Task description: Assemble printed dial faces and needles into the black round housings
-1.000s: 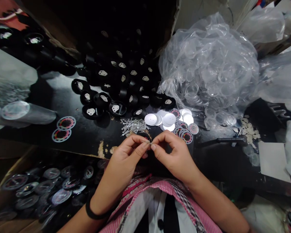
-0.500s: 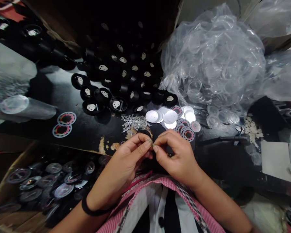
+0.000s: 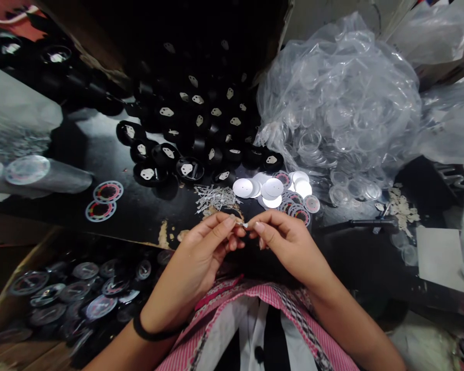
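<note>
Just over the table's front edge, my left hand (image 3: 209, 245) and my right hand (image 3: 290, 245) meet with fingertips pinched. Between them is a small pale piece (image 3: 245, 224), too small and covered to name exactly; both hands grip it. Right beyond the fingers lies a heap of thin white pointer-like pieces (image 3: 215, 198). White discs (image 3: 272, 188) with tiny holes are spread past my right hand, beside printed dial discs (image 3: 300, 214). Farther back stand rows of black round cups (image 3: 189, 169), many with a small pale metal plate inside.
A clear plastic bag of transparent round covers (image 3: 340, 98) fills the back right. A black-handled tool (image 3: 371, 223) lies at right near small pale plates (image 3: 404, 208). Two dial discs (image 3: 101, 211) and wrapped disc stacks (image 3: 62, 174) are left. A carton (image 3: 13, 268) below holds dial-faced round units.
My fingertips have moved slightly apart, and a pale piece now shows between them. The right hand has shifted a little to the right. The whole view has dropped slightly.
</note>
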`<state>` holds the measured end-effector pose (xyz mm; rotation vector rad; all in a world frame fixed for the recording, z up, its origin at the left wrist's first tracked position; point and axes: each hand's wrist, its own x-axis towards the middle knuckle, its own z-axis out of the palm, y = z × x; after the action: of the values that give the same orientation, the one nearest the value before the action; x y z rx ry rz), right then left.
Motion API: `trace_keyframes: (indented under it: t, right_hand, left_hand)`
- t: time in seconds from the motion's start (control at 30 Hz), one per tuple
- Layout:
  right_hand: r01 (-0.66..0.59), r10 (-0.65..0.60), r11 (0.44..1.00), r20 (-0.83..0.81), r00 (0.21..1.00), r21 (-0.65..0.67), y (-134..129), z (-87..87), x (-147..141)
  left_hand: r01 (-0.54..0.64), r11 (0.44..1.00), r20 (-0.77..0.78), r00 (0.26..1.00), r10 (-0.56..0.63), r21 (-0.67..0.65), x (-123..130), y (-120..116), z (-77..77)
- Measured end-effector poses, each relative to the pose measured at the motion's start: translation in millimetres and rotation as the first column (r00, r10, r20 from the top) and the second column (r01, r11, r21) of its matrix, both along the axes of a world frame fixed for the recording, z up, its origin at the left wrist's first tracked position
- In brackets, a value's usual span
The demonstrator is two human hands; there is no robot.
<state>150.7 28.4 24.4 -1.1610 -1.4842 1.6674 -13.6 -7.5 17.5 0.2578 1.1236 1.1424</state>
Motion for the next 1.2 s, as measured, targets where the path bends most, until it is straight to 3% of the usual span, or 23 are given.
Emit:
trace_keyframes:
  t: [0.2,0.4,0.67,0.87,1.0,1.2]
  right_hand:
    - [0.002,-0.002,1.0,0.029,1.0,-0.022,0,-0.4,0]
    - [0.003,-0.004,1.0,0.062,0.998,0.015,1,0.8,-5]
    - [-0.097,0.086,0.993,0.145,0.986,0.065,2,5.1,-4]
    - [-0.19,0.097,0.948,0.339,0.936,0.255,0,4.2,-3]
    - [-0.26,0.088,0.901,0.442,0.893,0.346,-2,3.1,-3]
    - [-0.233,0.122,0.931,0.361,0.924,0.282,1,3.9,0]
  left_hand:
    - [-0.002,1.0,-0.055,0.998,0.003,0.026,1,0,-4.7]
    - [0.086,0.988,-0.181,0.981,-0.063,0.124,1,-4,-9.0]
    - [0.26,0.955,-0.49,0.857,-0.161,0.141,-4,-8,-12.1]
    - [0.322,0.94,-0.583,0.788,-0.198,0.116,-5,-2,-16.6]
    - [0.34,0.932,-0.627,0.755,-0.191,0.126,-7,-3,-19.5]
    - [0.299,0.941,-0.634,0.761,-0.136,0.158,-6,-6,-15.9]
